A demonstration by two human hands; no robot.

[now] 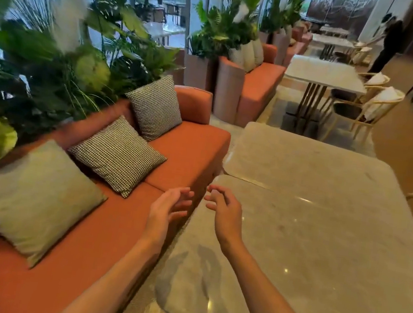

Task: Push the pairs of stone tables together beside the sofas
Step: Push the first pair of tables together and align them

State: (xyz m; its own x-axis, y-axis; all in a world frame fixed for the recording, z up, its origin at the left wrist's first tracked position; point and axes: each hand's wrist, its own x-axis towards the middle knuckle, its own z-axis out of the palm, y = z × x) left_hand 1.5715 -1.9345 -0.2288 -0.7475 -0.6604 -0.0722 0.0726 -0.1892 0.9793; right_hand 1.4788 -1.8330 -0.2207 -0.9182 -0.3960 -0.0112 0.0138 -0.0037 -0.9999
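Note:
Two pale stone tables stand end to end on the right of an orange sofa [100, 221]. The near stone table [316, 272] and the far stone table [317, 172] almost meet along a thin seam, slightly skewed. My left hand [168, 209] hovers over the gap between sofa and near table, fingers relaxed, holding nothing. My right hand [222, 209] floats above the near table's far left corner with fingers loosely bent, holding nothing. Another stone table [323, 73] stands further back beside a second orange sofa [257, 89].
Three cushions lie on the near sofa: one beige [26, 200], two checked [118, 154]. Leafy plants [48, 67] line the wall behind it. Wooden chairs [360, 109] stand right of the tables. A person in black [388, 44] stands far back.

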